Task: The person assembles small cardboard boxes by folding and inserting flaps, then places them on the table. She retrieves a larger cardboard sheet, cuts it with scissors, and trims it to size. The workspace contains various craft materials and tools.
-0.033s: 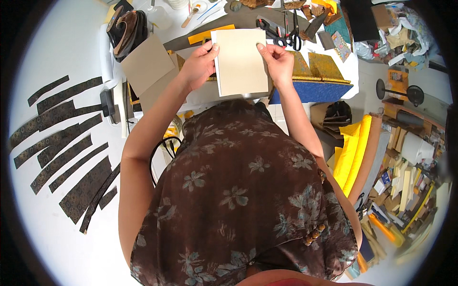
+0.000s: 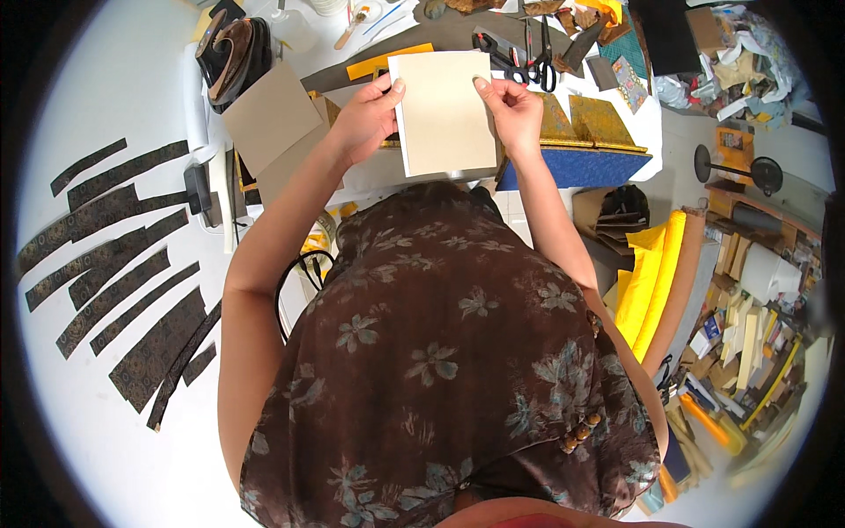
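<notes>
A flat beige rectangular board (image 2: 444, 119), white along its left edge, is held up between my two hands over the near edge of the worktable. My left hand (image 2: 368, 121) grips its left side, thumb on the face and fingers behind. At the upper right edge, my right hand (image 2: 515, 114) pinches it between thumb and curled fingers. Just beyond the board lies an orange strip (image 2: 387, 62). Black-handled scissors (image 2: 546, 62) rest past my right hand. Whatever is directly behind the board is hidden.
Larger grey-beige boards (image 2: 268, 119) stick out at the table's left. Gold-patterned pieces (image 2: 600, 123) and a blue panel (image 2: 576, 169) sit at its right edge. Dark patterned strips (image 2: 158, 352) lie spread on a white surface to my left. Yellow rolls (image 2: 653, 282) stand at my right.
Almost nothing differs. The board has shifted very slightly away from me, with both hands keeping the same hold.
</notes>
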Available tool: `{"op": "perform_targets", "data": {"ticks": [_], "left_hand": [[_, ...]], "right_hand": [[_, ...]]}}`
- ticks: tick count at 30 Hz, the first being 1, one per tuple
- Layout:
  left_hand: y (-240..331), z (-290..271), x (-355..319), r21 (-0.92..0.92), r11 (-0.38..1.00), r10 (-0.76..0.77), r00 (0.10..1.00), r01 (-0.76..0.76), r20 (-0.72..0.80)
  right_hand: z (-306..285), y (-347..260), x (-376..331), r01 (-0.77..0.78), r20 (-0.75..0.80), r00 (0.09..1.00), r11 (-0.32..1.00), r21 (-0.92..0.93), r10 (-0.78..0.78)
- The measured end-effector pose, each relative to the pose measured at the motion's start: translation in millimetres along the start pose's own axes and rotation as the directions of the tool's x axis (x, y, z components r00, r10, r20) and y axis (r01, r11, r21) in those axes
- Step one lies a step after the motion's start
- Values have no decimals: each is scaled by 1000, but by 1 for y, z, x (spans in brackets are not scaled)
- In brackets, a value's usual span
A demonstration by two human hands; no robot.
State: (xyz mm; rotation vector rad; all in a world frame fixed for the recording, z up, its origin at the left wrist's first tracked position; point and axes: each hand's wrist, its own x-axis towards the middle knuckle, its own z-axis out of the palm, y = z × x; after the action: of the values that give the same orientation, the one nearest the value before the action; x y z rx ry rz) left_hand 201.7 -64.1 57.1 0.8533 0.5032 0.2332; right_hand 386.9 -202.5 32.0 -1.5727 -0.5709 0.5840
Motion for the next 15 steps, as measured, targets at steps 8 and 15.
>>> {"op": "perform_targets", "data": {"ticks": [8, 15], "left_hand": [[1, 1, 1, -129, 991, -56, 996, 46, -75], [3, 8, 0, -44, 999, 3, 1000, -3, -3]], "right_hand": [[9, -11, -3, 30, -12, 999, 999, 20, -30], [11, -2, -2, 34, 39, 999, 999, 4, -35]]}}
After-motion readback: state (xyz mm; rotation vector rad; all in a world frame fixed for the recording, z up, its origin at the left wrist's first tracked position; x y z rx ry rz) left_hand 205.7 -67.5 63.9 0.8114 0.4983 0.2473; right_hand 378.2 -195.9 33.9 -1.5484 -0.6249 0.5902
